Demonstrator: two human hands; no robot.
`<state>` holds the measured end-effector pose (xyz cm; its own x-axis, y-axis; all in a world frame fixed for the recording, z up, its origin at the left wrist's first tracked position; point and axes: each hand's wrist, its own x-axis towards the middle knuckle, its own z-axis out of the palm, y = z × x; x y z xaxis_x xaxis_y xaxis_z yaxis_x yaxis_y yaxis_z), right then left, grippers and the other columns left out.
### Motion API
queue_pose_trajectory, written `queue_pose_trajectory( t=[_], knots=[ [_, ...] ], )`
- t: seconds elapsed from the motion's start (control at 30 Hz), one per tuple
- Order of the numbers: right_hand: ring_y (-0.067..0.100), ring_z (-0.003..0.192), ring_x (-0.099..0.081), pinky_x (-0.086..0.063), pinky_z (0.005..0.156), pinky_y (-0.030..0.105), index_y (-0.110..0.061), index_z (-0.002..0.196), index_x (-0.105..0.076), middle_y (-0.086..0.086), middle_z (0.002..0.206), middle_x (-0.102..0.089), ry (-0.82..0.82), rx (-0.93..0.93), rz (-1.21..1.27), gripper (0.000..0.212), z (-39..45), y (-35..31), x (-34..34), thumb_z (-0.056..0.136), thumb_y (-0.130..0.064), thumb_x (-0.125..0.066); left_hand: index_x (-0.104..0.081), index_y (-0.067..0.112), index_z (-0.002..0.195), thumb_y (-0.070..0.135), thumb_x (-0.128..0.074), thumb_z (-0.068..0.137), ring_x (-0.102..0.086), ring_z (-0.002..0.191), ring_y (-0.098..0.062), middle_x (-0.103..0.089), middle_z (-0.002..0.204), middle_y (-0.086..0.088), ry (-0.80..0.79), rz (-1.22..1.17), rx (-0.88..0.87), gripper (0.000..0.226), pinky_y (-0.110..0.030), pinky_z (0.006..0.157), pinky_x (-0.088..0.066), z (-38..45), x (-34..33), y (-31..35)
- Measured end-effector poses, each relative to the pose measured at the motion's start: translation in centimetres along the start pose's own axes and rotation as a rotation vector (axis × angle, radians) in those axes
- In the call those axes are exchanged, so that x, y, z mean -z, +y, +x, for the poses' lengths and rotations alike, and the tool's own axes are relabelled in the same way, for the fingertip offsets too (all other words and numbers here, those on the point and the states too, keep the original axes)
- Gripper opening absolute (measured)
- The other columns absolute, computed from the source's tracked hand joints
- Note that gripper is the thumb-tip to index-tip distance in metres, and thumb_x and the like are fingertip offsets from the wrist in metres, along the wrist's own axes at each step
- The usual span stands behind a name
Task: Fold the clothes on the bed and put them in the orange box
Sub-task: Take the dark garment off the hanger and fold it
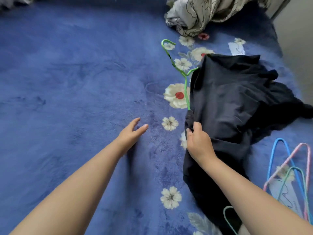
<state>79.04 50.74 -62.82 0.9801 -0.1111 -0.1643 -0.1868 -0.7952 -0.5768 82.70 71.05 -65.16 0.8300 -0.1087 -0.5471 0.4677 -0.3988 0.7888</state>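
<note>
A pile of dark navy clothes (233, 99) lies on the right side of the blue flowered bed cover (76, 82). A green hanger (183, 73) sticks out from under the pile's left edge, its hook pointing away from me. My right hand (197, 141) grips a bunched fold of the dark cloth at the pile's near left edge, just below the hanger's end. My left hand (131, 133) hovers over or rests on the bare cover to the left, fingers straight and holding nothing. The orange box is not in view.
Blue, pink and teal hangers (291, 175) lie at the lower right, and another pale teal hanger (227, 216) peeks out beside my right forearm. A crumpled grey patterned quilt (203, 12) sits at the top right. The bed's right edge (277, 41) borders a pale floor.
</note>
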Motion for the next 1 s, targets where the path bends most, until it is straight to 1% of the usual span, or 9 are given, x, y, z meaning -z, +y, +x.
queue_pose_trajectory(
  t=[0.23, 0.37, 0.53, 0.63, 0.67, 0.73, 0.8, 0.9, 1.0],
  knots=[
    [0.045, 0.063, -0.054, -0.028, 0.053, 0.033, 0.006, 0.094, -0.049, 0.012, 0.056, -0.053, 0.149, 0.39, 0.043, 0.038, -2.3, -8.2, 8.1, 0.085, -0.027, -0.033, -0.026, 0.019, 0.146, 0.034, -0.051, 0.093, -0.026, 0.138, -0.009, -0.028, 0.151, 0.005, 0.229, -0.012, -0.268, 0.061, -0.022, 0.105, -0.023, -7.8, 5.4, 12.0],
    [0.033, 0.037, -0.052, -0.028, 0.032, 0.024, 0.003, 0.08, -0.057, 0.011, 0.048, -0.056, 0.321, 0.638, -0.119, 0.027, -4.7, -12.8, 15.5, 0.083, -0.02, -0.043, -0.016, 0.014, 0.148, 0.033, -0.052, 0.092, -0.015, 0.142, -0.01, -0.018, 0.155, 0.003, 0.439, 0.096, -0.474, 0.07, -0.022, 0.111, -0.015, -15.9, 9.2, 20.4],
    [0.02, 0.032, -0.05, -0.026, 0.032, 0.023, -0.011, 0.078, -0.042, 0.001, 0.043, -0.051, 0.431, 0.921, -0.363, 0.009, -9.2, -16.8, 23.7, 0.08, -0.019, -0.042, -0.024, 0.009, 0.146, 0.047, -0.055, 0.085, -0.023, 0.14, -0.017, -0.032, 0.149, -0.004, 0.503, 0.283, -0.582, 0.079, -0.032, 0.116, -0.014, -25.1, 13.0, 28.3],
    [0.017, 0.035, -0.052, -0.032, 0.032, 0.02, -0.011, 0.078, -0.048, -0.001, 0.046, -0.053, 0.438, 1.063, -0.464, 0.011, -12.3, -18.5, 28.2, 0.079, -0.019, -0.041, -0.05, 0.016, 0.127, 0.037, -0.053, 0.093, -0.057, 0.1, -0.021, -0.065, 0.1, 0.0, 0.419, 0.374, -0.541, 0.04, -0.032, 0.095, -0.04, -30.2, 13.6, 30.9],
    [0.017, 0.035, -0.053, -0.034, 0.032, 0.02, -0.009, 0.075, -0.056, -0.001, 0.047, -0.053, 0.442, 1.069, -0.497, 0.021, -13.1, -18.9, 29.7, 0.082, -0.021, -0.04, -0.059, 0.018, 0.104, 0.033, -0.05, 0.094, -0.057, 0.075, -0.017, -0.062, 0.075, 0.003, 0.388, 0.358, -0.534, 0.02, -0.025, 0.076, -0.043, -31.6, 13.6, 31.2],
    [0.019, 0.041, -0.057, -0.038, 0.036, 0.021, -0.007, 0.07, -0.065, 0.001, 0.052, -0.058, 0.519, 1.062, -0.545, 0.04, -14.8, -19.7, 32.7, 0.089, -0.028, -0.037, -0.051, 0.014, 0.068, 0.03, -0.047, 0.096, -0.038, 0.041, -0.004, -0.043, 0.047, 0.007, 0.367, 0.347, -0.559, 0.033, -0.015, 0.049, -0.033, -35.1, 13.3, 32.4],
    [0.022, 0.06, -0.063, -0.047, 0.052, 0.026, -0.006, 0.085, -0.066, 0.003, 0.068, -0.064, 0.395, 0.956, -0.427, 0.036, -17.1, -21.4, 35.9, 0.089, -0.033, -0.043, -0.043, 0.014, 0.056, 0.029, -0.046, 0.097, -0.033, 0.031, -0.004, -0.036, 0.041, 0.007, 0.389, 0.34, -0.584, 0.043, -0.013, 0.04, -0.027, -38.0, 13.0, 33.9],
    [0.005, 0.097, -0.053, -0.038, 0.087, 0.02, -0.031, 0.12, -0.054, -0.01, 0.103, -0.057, -0.086, 0.616, -0.023, 0.033, -20.0, -24.6, 40.4, 0.088, -0.033, -0.061, -0.041, 0.015, 0.05, 0.029, -0.047, 0.096, -0.03, 0.031, -0.006, -0.03, 0.036, 0.009, 0.394, 0.355, -0.642, 0.048, -0.014, 0.038, -0.024, -41.6, 12.1, 36.6],
    [0.007, 0.1, -0.056, -0.038, 0.095, 0.021, -0.04, 0.103, -0.062, -0.006, 0.115, -0.062, -0.312, 0.589, 0.059, 0.022, -22.1, -26.6, 43.1, 0.086, -0.027, -0.064, -0.047, 0.016, 0.051, 0.027, -0.051, 0.095, -0.032, 0.043, -0.007, -0.036, 0.043, 0.007, 0.333, 0.407, -0.724, 0.045, -0.015, 0.042, -0.027, -44.8, 11.2, 38.6]
  ],
)
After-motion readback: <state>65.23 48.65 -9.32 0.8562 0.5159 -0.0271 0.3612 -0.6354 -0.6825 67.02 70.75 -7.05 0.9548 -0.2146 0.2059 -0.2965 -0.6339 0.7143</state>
